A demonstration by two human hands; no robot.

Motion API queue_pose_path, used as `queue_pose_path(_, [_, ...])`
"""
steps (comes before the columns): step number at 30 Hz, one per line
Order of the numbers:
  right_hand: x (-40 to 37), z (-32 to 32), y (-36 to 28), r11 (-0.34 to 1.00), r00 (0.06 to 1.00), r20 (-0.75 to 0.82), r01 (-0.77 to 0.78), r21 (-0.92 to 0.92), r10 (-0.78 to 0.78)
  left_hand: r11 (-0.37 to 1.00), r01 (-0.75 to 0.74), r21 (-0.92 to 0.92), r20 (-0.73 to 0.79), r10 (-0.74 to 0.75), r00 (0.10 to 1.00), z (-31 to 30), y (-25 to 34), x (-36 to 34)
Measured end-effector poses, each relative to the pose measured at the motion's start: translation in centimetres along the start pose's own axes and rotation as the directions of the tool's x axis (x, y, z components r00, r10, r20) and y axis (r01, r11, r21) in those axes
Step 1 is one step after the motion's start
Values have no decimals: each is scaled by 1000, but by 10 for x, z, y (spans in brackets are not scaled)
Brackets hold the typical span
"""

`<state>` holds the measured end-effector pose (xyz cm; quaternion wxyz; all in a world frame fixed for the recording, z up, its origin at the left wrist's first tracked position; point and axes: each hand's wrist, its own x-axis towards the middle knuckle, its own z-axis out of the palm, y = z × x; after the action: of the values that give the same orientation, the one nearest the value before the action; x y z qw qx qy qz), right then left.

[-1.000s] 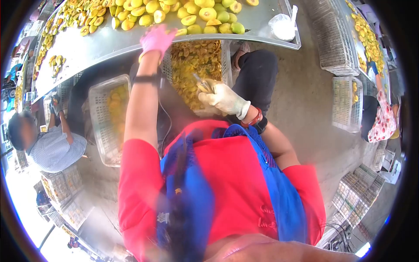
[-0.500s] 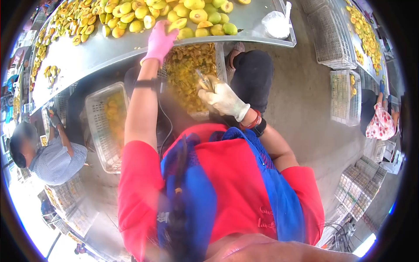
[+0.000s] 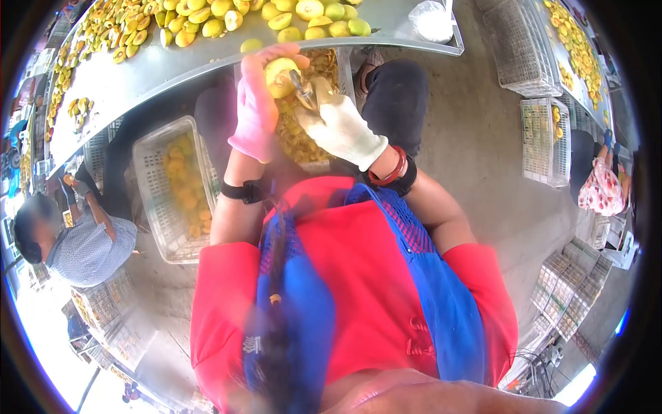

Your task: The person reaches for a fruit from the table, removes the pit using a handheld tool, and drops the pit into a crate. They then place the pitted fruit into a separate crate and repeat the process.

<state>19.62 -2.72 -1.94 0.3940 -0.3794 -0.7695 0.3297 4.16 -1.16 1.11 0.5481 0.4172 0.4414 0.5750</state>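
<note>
My left hand [image 3: 256, 103], in a pink glove, is wrapped round a yellow fruit [image 3: 281, 77] just below the table's front edge. Close beside it on the right, my right hand [image 3: 338, 124], in a whitish glove, grips a small metal tool [image 3: 303, 91] whose end meets the fruit. Under both hands is a crate of yellow fruit pieces [image 3: 303, 138], partly hidden by them. Many whole and halved yellow-green fruits [image 3: 309, 10] lie on the metal table [image 3: 165, 83] above.
A white crate with yellow pieces [image 3: 148, 186] stands at the left. On the table's right corner lies a clear plastic bag [image 3: 432, 21]. Stacked crates [image 3: 520, 48] stand at the right. Co-workers sit at far left [image 3: 93, 245] and far right [image 3: 602, 186].
My left hand has come back from the fruit pile and now holds a fruit. My right hand has moved up and left, bringing the tool against that fruit.
</note>
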Motion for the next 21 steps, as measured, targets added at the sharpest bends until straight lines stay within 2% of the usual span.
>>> queue_pose_path(3, [-3, 1, -5, 999, 998, 32, -50, -16, 50, 986, -161, 47, -6, 161, 987, 5, -10, -3])
queue_pose_path(6, [-2, 1, -10, 990, 994, 23, -106, 95, 104, 964, -198, 178, -58, 212, 976, 10, -14, -7])
queue_pose_path(10, [-2, -3, -15, 969, 976, 124, -195, 152, 177, 956, -237, 172, -65, 251, 966, 17, -14, -13])
queue_pose_path(13, [-4, 2, -15, 976, 995, 78, -75, 205, 60, 967, -205, 148, -78, 218, 973, 16, -18, -14])
queue_pose_path(15, [-1, -14, -31, 862, 924, 274, -355, 361, 266, 973, -195, 124, -82, 206, 975, 14, -20, -14])
queue_pose_path(18, [2, -27, -30, 559, 739, 567, -660, 502, 364, 988, -115, 105, -62, 122, 991, 14, -8, -18])
queue_pose_path(20, [1, -27, -30, 538, 717, 603, -681, 497, 350, 984, -138, 111, -67, 146, 987, 14, -10, -20])
queue_pose_path(21, [1, -25, -32, 633, 763, 551, -618, 466, 338, 982, -151, 115, -68, 159, 985, 13, -12, -20])
